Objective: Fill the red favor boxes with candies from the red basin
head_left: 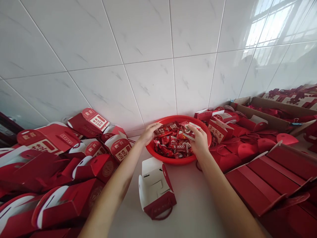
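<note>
A round red plastic basket (173,161) full of small red-wrapped candies (173,142) stands against the wall. My left hand (148,134) reaches over its left rim, fingers closed together beside a dark red wrapper; what they hold, if anything, is hidden. At the right side of the basket, my right hand (200,140) grips a red and white candy packet (193,127) between thumb and fingers. Between my forearms an open red gift box (158,188) with a white inside sits on the table, its flaps up and a cord handle at the front. Nothing shows inside it.
Red gift boxes (91,122) are heaped on the left. More folded red boxes (264,175) lie on the right, near a cardboard carton (267,104) with red items. A white tiled wall (148,82) rises behind the white table (190,198).
</note>
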`<action>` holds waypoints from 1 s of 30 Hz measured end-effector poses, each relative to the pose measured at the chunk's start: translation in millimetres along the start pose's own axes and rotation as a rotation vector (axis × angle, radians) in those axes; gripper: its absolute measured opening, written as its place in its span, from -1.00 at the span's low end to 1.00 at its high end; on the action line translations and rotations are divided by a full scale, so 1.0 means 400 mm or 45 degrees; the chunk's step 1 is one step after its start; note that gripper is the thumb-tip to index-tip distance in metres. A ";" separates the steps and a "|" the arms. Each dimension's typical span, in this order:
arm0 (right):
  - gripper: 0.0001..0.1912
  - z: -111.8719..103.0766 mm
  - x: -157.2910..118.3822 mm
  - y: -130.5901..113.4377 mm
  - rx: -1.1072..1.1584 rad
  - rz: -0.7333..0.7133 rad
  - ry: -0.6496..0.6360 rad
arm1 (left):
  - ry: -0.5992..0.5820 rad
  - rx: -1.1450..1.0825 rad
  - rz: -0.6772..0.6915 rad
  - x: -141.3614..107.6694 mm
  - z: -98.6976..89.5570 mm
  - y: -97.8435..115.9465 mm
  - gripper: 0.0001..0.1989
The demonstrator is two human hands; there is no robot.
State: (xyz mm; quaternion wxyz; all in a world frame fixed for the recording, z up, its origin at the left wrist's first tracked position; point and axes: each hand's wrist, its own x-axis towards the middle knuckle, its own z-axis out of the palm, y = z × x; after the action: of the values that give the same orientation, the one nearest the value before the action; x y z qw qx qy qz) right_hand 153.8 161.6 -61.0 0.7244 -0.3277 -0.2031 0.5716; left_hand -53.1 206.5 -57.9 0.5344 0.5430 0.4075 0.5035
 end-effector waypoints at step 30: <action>-0.78 -0.003 -0.012 -0.001 -0.303 0.333 -0.368 | -0.345 0.121 -0.102 -0.023 0.018 0.012 -0.55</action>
State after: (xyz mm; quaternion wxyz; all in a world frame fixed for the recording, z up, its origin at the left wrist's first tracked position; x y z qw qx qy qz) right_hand 153.4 156.5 -61.1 0.5639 -0.3490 -0.3266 0.6735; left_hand -48.0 195.9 -53.6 0.5779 0.6139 0.3765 0.3840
